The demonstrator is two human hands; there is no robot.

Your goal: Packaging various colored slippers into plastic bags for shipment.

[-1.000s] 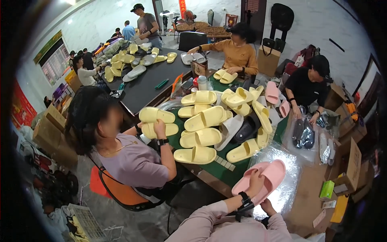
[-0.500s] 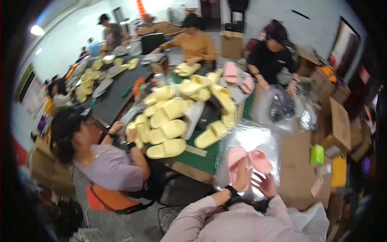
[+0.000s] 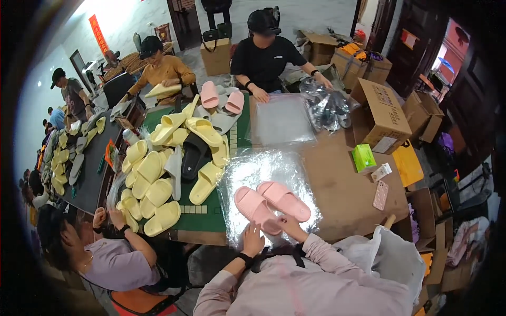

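Note:
Two pink slippers [image 3: 285,200] lie side by side on flat, shiny clear plastic bags [image 3: 263,166] before me, toes pointing away and slightly left. My right hand [image 3: 292,228] has its fingers closed at the heel of the left slipper. Beside that heel, my left hand [image 3: 253,240] has its fingers stretched out, close to or touching the slipper's edge; nothing is held in it. Black bands circle both my wrists, the right one partly hidden by the sleeve.
Yellow slippers [image 3: 156,192] are heaped on a green mat [image 3: 215,220] to my left, with a black slipper [image 3: 195,158] among them. A co-worker [image 3: 266,60] sits opposite, beside bagged dark slippers [image 3: 332,108]. A green box [image 3: 363,158] and a carton [image 3: 382,113] stand right.
My view has swung right. The pink slippers have come together, and my hands have drawn back to their heels. Across the table, the co-worker's bagged dark slippers have moved aside from the plastic bags.

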